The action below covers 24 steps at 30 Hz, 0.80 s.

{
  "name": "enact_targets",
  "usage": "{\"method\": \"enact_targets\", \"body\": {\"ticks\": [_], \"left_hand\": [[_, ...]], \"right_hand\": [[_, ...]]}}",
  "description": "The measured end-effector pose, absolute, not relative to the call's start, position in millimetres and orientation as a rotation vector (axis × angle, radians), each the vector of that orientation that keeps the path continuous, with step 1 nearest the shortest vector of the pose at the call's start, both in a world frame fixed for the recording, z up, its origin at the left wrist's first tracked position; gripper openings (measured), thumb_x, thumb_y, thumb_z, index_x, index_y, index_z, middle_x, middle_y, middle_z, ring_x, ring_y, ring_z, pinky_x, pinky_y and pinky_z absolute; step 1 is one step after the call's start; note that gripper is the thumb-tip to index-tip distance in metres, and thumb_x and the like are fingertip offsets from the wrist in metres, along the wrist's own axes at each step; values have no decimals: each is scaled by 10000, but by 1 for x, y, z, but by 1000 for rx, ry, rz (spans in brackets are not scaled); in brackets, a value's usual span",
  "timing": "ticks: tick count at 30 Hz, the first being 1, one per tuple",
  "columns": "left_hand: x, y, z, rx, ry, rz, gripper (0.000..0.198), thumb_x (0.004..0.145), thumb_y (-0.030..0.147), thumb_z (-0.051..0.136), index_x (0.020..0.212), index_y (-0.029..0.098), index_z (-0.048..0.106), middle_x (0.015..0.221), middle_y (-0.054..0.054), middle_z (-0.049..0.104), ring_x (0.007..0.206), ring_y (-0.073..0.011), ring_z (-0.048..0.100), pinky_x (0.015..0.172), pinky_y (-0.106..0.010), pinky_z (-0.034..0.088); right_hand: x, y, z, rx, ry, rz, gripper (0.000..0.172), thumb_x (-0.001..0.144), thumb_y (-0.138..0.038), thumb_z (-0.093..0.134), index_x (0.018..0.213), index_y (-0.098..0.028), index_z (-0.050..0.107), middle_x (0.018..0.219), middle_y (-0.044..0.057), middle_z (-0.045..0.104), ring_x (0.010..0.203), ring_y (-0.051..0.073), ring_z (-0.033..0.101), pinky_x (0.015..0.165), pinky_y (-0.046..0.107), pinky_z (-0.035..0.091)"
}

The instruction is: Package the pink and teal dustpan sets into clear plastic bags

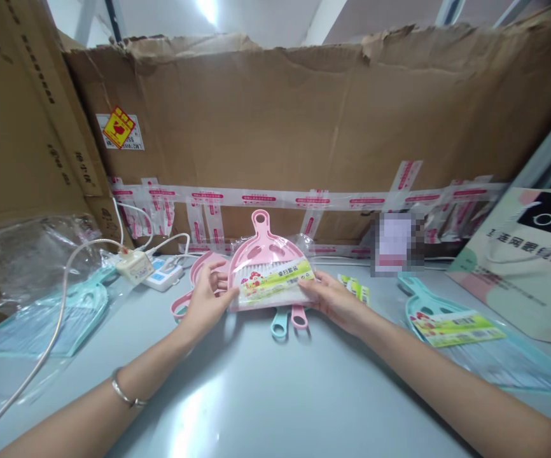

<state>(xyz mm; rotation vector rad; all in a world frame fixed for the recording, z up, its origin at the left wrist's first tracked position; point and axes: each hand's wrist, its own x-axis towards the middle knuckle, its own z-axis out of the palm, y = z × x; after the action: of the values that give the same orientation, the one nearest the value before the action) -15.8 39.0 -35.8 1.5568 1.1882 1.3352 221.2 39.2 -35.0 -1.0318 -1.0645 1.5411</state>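
A pink dustpan set (268, 251) in a clear bag with a green-and-yellow label is held just above the table, handle pointing away from me. My left hand (207, 299) grips its left edge, thumb on top. Its right edge is pinched by my right hand (335, 299). Under it, a blue handle (279, 324) and a pink handle (299, 316) stick out toward me. Another pink dustpan (198, 272) lies behind my left hand.
A bagged teal dustpan set (447, 321) lies at right, another teal one (51, 318) in plastic at left. A white power strip (163, 275) with cables sits at back left. Loose labels (355, 287) lie near my right hand. Cardboard walls (304, 127) ring the grey table (256, 394); a paper bag (528, 267) leans at right.
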Motion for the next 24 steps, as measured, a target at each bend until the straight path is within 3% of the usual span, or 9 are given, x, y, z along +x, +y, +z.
{"method": "enact_targets", "body": {"ticks": [8, 13, 16, 20, 24], "left_hand": [[-14, 39, -38, 1528, 1150, 1343, 499, 654, 210, 643, 1074, 178, 374, 758, 27, 536, 668, -106, 546, 606, -247, 458], [-12, 38, -35, 1476, 1113, 1361, 529, 630, 227, 677, 1066, 174, 383, 752, 26, 541, 646, -104, 549, 593, -247, 464], [-9, 31, -30, 1474, 1051, 1361, 555, 636, 274, 699, 1087, 188, 387, 863, -15, 572, 734, -134, 581, 651, -291, 497], [-5, 16, -21, 1569, 975, 1339, 489, 700, 337, 666, 1105, 216, 420, 1148, -90, 531, 1009, -207, 562, 835, -377, 489], [-2, 3, -14, 1677, 1002, 1271, 325, 809, 383, 544, 1094, 245, 470, 1192, -72, 526, 1108, -210, 522, 920, -367, 453]], "right_hand": [[222, 39, -35, -1041, -1091, 1455, 328, 646, -245, 721, 932, -165, 582, 890, 57, 717, 729, 180, 676, 659, 283, 532], [219, 39, -30, -1062, -1146, 1387, 272, 691, -297, 683, 903, -172, 567, 849, 45, 713, 680, 163, 664, 578, 263, 542], [228, 38, -14, -1059, -1186, 1296, 247, 703, -318, 666, 880, -181, 562, 814, 31, 706, 626, 152, 647, 508, 252, 535], [272, 18, 17, -1193, -1169, 1137, 182, 704, -254, 661, 851, -167, 599, 812, 52, 699, 598, 134, 622, 493, 230, 530], [349, -21, 28, -1403, -973, 954, 145, 720, -203, 646, 864, -208, 660, 939, 72, 702, 751, 166, 652, 551, 199, 536]]}}
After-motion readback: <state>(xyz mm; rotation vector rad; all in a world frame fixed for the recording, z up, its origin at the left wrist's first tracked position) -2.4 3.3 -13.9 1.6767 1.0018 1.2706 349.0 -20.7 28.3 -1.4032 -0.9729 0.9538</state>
